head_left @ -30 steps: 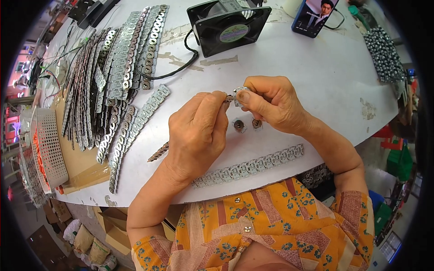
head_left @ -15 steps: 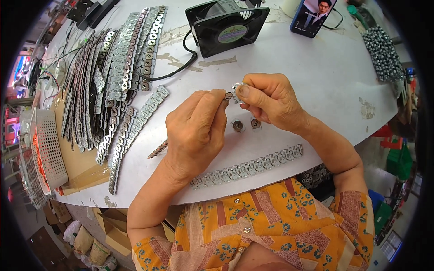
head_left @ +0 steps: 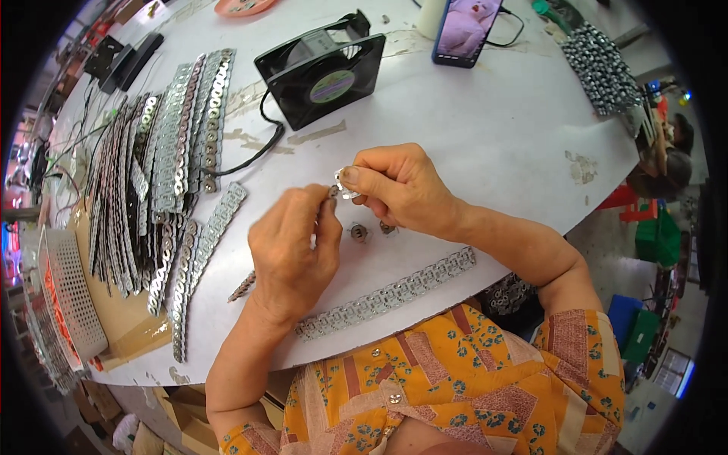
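Camera view has swung: fan (head_left: 322,87), phone (head_left: 464,34) and both hands sit further toward 9 o'clock than half a second ago; phone picture changed, orange plate (head_left: 244,6) now in view at 11. Clock directions from where the fingertips meet.

Left hand (head_left: 292,246): thumb and fingers pinching a small dark metal part (head_left: 334,192), mostly hidden. Right hand (head_left: 406,186): thumb and forefinger pinching a small silver metal piece (head_left: 346,184), right up against the dark part; exact contact too small to tell. Dark strip (head_left: 243,287) pokes out by left wrist, between 7 and 8; can't tell if it joins the dark part.

Two round metal parts (head_left: 358,233) on table (head_left: 516,136), 4 to 5, just below right hand. Silver link strip (head_left: 387,294) flat at 5, near table edge. Pile of metal strips (head_left: 144,189) at 9, partly on cardboard (head_left: 144,334). White basket (head_left: 76,292) at 8. Fan at 12, phone at 1.
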`<act>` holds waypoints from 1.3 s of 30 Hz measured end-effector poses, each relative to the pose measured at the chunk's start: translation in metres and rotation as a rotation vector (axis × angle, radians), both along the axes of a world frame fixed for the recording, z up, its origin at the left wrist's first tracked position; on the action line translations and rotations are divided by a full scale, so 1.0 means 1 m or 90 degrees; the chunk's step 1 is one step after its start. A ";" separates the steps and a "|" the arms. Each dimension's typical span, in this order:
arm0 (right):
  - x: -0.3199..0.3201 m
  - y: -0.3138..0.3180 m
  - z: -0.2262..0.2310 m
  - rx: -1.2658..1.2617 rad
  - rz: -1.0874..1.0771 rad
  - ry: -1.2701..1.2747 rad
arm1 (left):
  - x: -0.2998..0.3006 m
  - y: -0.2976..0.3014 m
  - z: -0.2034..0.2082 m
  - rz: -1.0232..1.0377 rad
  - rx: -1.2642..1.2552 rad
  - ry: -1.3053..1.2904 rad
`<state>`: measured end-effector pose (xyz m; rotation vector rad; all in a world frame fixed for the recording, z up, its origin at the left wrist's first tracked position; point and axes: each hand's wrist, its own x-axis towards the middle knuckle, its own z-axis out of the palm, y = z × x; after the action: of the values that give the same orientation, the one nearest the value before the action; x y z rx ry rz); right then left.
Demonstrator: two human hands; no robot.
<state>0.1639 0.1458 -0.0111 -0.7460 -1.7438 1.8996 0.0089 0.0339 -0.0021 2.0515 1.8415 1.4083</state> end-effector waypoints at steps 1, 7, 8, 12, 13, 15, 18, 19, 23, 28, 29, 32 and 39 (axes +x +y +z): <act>0.002 0.004 0.001 0.002 -0.005 -0.001 | 0.002 -0.003 -0.001 -0.020 -0.010 -0.008; 0.007 0.022 0.010 -0.113 0.018 -0.039 | 0.008 -0.002 0.005 -0.033 0.003 -0.022; 0.009 0.023 0.011 -0.117 0.024 -0.035 | 0.002 -0.003 0.007 -0.002 -0.021 -0.014; 0.010 0.020 0.014 -0.136 0.073 -0.033 | -0.005 0.001 0.007 0.022 0.017 -0.012; 0.011 0.019 0.015 -0.118 0.068 -0.042 | -0.004 0.002 0.007 0.008 0.024 -0.018; 0.009 0.018 0.011 -0.117 0.100 -0.053 | -0.003 0.001 0.004 -0.002 0.028 -0.023; 0.007 0.015 0.011 -0.072 0.093 -0.028 | -0.002 -0.002 0.002 -0.009 0.003 -0.029; 0.007 0.014 0.011 -0.060 0.090 -0.029 | -0.002 -0.003 0.002 -0.008 0.003 -0.028; 0.005 0.013 0.012 -0.027 0.078 -0.028 | -0.004 -0.001 0.002 -0.011 0.012 -0.031; 0.007 0.011 0.009 -0.025 0.059 -0.036 | -0.001 -0.004 0.001 -0.017 -0.014 -0.023; 0.008 0.011 0.008 -0.032 0.042 -0.049 | 0.000 -0.004 0.000 -0.019 -0.025 -0.026; 0.006 0.012 0.007 0.010 0.046 -0.044 | -0.003 -0.004 0.004 -0.021 -0.065 -0.038; 0.014 0.022 0.004 0.390 0.200 -0.052 | -0.010 -0.009 0.010 -0.048 -0.141 -0.030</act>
<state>0.1777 0.1678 -0.0068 -0.3324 -2.4321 1.3762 -0.0008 0.0254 0.0079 1.9413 1.7905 1.1667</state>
